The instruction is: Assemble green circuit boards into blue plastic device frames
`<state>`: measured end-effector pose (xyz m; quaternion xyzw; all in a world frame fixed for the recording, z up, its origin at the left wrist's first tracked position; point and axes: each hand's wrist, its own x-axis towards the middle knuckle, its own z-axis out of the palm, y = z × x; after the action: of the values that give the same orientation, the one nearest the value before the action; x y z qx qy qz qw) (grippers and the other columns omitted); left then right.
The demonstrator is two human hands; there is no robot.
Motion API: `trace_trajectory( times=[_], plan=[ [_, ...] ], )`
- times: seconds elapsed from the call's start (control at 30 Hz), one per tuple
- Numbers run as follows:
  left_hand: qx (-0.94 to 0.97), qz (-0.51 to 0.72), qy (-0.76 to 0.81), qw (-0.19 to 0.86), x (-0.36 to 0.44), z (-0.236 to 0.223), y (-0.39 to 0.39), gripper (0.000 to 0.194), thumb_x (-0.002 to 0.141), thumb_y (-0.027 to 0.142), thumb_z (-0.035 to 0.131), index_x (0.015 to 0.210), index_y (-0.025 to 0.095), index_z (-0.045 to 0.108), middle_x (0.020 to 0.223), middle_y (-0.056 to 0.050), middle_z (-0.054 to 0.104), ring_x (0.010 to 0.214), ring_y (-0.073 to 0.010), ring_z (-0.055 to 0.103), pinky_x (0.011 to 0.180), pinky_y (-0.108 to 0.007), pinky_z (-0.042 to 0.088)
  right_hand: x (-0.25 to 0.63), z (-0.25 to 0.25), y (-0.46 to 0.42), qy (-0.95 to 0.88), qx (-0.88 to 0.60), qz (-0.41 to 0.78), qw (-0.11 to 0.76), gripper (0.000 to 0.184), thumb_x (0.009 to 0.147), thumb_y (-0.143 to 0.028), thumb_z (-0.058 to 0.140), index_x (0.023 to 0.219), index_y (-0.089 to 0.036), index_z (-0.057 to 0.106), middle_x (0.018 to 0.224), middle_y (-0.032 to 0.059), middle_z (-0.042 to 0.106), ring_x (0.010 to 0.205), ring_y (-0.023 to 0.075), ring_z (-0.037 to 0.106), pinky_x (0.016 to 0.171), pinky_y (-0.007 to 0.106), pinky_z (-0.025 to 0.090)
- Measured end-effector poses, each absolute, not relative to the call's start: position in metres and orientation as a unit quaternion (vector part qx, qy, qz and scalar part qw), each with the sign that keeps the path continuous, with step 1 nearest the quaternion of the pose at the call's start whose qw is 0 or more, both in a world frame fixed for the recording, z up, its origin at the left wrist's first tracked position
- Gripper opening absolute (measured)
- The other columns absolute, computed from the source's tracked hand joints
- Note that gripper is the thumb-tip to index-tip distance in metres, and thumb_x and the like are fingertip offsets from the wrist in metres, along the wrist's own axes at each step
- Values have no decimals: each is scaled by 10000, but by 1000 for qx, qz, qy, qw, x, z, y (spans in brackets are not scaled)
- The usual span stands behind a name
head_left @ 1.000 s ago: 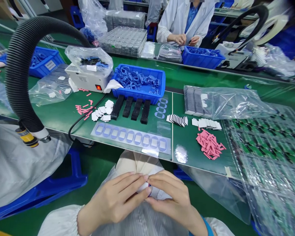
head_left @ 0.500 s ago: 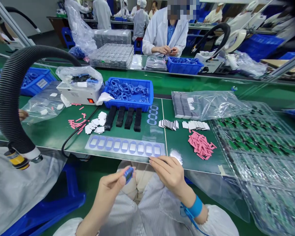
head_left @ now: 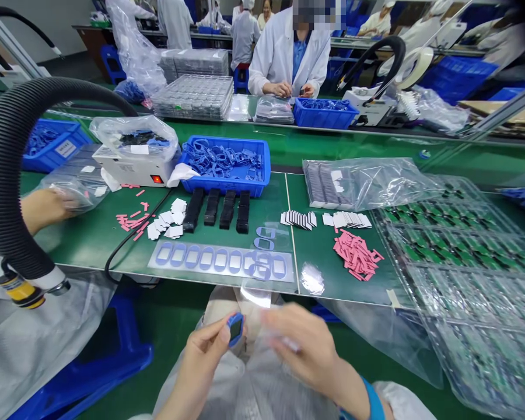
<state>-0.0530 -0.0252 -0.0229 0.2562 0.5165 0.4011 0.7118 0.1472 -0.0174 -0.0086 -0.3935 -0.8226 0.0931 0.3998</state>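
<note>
My left hand (head_left: 205, 350) pinches a small blue oval frame with a dark screen (head_left: 235, 329), tilted above my lap. Close beside it, my right hand (head_left: 306, 344) is smeared by motion, its fingers pointing left. A clear film strip with blue oval stickers (head_left: 263, 244) runs from the table down past its edge to the right fingertips, which seem to grip its end. It overlaps a flat sheet (head_left: 221, 275) bearing a row of oval stickers with white centres.
A blue bin of frames (head_left: 262, 186) stands behind several black stacks (head_left: 212, 208). Pink strips (head_left: 357, 255) and white pads (head_left: 352, 220) lie right, near trays of green boards (head_left: 437, 251). A black hose (head_left: 0, 157) arches at left. A co-worker's hand (head_left: 48, 207) reaches in there.
My right hand has come back from the table edge toward my lap, and the clear sticker strip has shifted toward me. The frame in my left hand has turned its screen more toward me.
</note>
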Motion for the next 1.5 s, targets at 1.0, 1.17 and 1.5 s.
trace_trajectory(
  times=[1.0, 1.17, 1.5],
  plan=[
    [196, 401, 512, 734, -50, -55, -45, 345, 655, 464, 786, 920, 244, 791, 912, -120, 799, 916, -319, 733, 1007, -527, 449, 121, -50, 6, -805, -537, -108, 227, 375, 918, -92, 498, 1286, -42, 545, 1242, 215, 621, 1156, 301, 612, 952, 416, 506],
    [179, 396, 514, 740, -54, -38, -40, 350, 672, 483, 766, 933, 251, 788, 961, -109, 793, 954, -309, 723, 995, -481, 474, 130, -37, 16, -797, -541, -38, 268, 269, 921, -183, 533, 1131, -82, 666, 1140, 166, 695, 1046, 284, 679, 907, 398, 545],
    [283, 434, 482, 706, -47, 7, 16, 367, 677, 470, 770, 933, 209, 790, 997, -126, 784, 922, -298, 731, 946, -418, 518, 173, -9, 60, -643, -622, 196, 402, 314, 869, -396, 586, 1074, -190, 705, 994, 93, 758, 862, 257, 740, 730, 345, 609]
  ],
)
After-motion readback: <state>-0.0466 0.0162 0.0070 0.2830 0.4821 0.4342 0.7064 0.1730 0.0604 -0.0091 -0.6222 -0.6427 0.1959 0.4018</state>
